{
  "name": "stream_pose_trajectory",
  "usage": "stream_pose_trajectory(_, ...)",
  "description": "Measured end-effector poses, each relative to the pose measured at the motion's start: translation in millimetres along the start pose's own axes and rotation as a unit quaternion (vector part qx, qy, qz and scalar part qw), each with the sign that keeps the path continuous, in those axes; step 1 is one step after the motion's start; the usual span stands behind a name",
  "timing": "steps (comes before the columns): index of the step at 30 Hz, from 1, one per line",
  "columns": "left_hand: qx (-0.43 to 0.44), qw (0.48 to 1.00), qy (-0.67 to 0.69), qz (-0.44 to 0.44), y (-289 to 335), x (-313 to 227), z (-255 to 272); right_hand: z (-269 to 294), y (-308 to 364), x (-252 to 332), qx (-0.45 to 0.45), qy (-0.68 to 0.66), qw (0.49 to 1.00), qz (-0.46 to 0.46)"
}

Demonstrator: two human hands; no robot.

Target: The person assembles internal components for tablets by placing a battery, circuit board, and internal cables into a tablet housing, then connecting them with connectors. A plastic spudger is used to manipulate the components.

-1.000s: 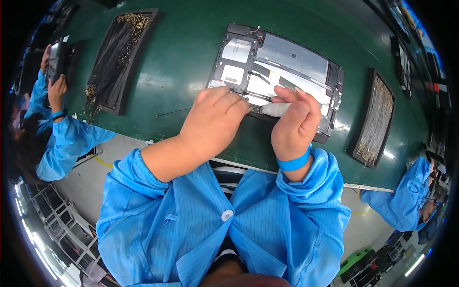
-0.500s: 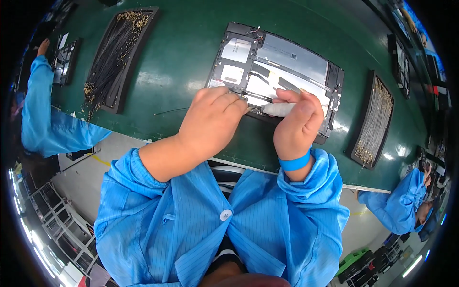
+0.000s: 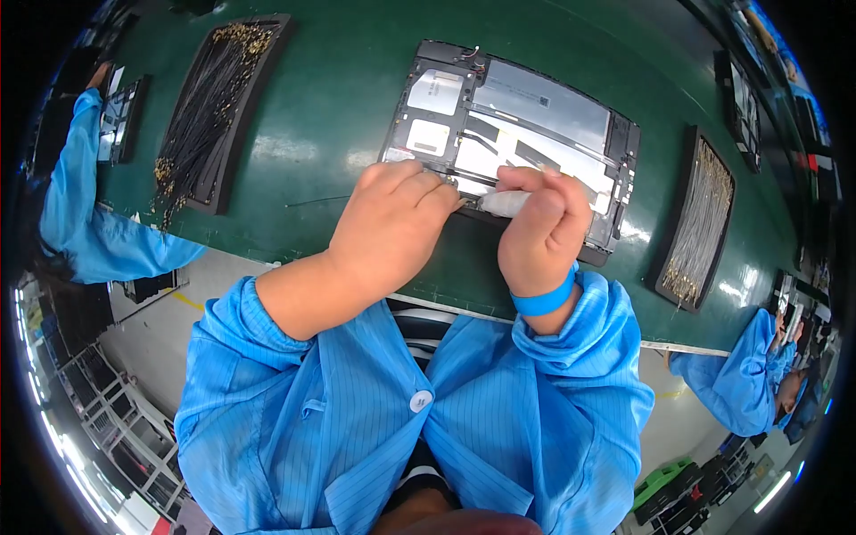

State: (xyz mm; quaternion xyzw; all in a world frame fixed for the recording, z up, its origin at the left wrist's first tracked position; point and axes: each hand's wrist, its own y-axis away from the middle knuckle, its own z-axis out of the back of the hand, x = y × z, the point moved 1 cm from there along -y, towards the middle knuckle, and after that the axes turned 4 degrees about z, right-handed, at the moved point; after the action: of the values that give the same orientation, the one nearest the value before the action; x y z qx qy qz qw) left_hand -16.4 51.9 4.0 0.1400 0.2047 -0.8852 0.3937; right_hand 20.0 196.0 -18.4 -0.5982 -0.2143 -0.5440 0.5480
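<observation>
An opened tablet-like device lies on the green bench in front of me, its flat grey battery and white inner panels exposed. My left hand is closed at its near left edge, fingertips pinched together. From under that hand a thin black cable trails left over the bench; the pinched end is hidden. My right hand, with a blue wristband, grips a white-wrapped tool over the near edge of the device. The tool's tip points left, close to my left fingertips.
On the left stands a black tray of black cables with gold-coloured ends. Another black tray of similar cables is at the right. More opened devices lie farther off, and people in blue sleeves work at both sides.
My right hand and the white-wrapped tool have shifted slightly left, nearer my left fingertips. The device has moved slightly left, while my left hand has stayed almost in place.
</observation>
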Motion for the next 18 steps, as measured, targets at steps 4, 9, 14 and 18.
stream_pose_trajectory(4,-0.029,0.999,-0.018,-0.009,0.1,1.3,-2.1,-1.8,-9.1,11.4,0.051,0.001,0.998,0.023)
stream_pose_trajectory(9,-0.035,0.999,-0.021,-0.006,1.2,1.3,-2.7,1.0,-2.3,-5.3,0.013,0.021,0.999,-0.043)
stream_pose_trajectory(14,0.004,1.0,-0.001,0.008,2.8,0.5,-0.2,1.7,-4.1,0.9,0.001,-0.037,0.999,-0.007)
stream_pose_trajectory(18,0.01,1.0,-0.007,0.009,0.6,-0.4,0.5,1.5,-6.9,5.8,0.017,-0.029,0.999,-0.01)
